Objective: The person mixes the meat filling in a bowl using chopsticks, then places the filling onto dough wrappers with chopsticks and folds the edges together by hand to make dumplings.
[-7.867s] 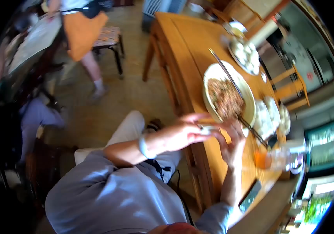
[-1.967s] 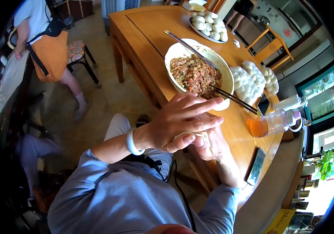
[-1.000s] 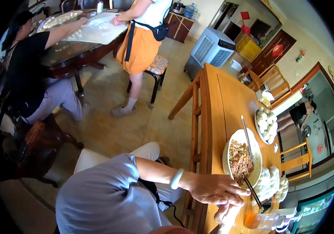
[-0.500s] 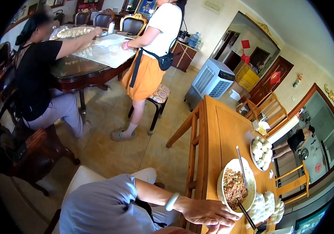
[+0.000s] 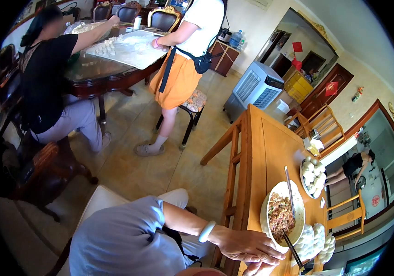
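My left hand (image 5: 248, 246), with a pale bracelet on the wrist, is near the rim of a white bowl (image 5: 264, 220) at the wooden table's edge. Its fingers curl together over my right hand (image 5: 257, 268), which shows only partly at the bottom of the view. Both hands are closed against each other; whatever may be between them is hidden. The bowl holds chopped filling (image 5: 280, 215). One pair of chopsticks (image 5: 290, 191) leans on its far side, and dark chopsticks (image 5: 293, 252) cross the near rim.
A plate of round white dough pieces (image 5: 313, 177) and bagged white pieces (image 5: 315, 241) share the wooden table (image 5: 270, 152). Across the room, a seated person (image 5: 45, 83) and a standing person (image 5: 178, 69) work at a floured board (image 5: 144, 51). An air cooler (image 5: 255, 87) stands beyond.
The view has shifted slightly, so the surroundings sit further right. My hands stay together beside the bowl. The seated person's arm now reaches further over the far table.
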Motion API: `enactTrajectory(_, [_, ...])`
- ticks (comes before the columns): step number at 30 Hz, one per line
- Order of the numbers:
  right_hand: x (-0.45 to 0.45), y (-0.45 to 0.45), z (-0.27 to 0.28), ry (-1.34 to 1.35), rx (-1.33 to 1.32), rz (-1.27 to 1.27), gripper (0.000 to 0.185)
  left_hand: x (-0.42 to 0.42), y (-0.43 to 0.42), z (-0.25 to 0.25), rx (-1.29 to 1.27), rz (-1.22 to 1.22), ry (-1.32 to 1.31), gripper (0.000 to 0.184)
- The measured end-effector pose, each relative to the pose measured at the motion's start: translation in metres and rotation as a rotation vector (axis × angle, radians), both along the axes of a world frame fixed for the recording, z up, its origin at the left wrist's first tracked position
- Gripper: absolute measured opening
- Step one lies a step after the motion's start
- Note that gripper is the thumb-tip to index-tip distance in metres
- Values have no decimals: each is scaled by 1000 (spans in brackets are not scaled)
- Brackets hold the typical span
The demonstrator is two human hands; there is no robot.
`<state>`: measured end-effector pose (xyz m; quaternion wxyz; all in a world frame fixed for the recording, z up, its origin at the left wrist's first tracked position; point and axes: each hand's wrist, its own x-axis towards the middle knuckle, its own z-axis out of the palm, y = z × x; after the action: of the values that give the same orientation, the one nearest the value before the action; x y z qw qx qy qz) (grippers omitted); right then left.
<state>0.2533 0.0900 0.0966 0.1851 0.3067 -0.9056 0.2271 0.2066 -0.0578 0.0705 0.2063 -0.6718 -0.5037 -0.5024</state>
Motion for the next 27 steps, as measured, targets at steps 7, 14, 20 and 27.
enactTrajectory(7, [8, 7, -4, 3, 23, 4, 34, 2, 2, -2, -17, 1, -23, 50])
enactTrajectory(14, [10, 10, -9, 32, 42, -4, 31, 2, 1, -5, 1, -31, -82, 57])
enactTrajectory(20, [10, 26, -22, 120, 93, -29, 27, -5, 3, -10, 3, -20, -94, 48])
enactTrajectory(27, [8, 43, -36, 161, 111, -73, 31, -26, 27, -26, -58, -143, -274, 48])
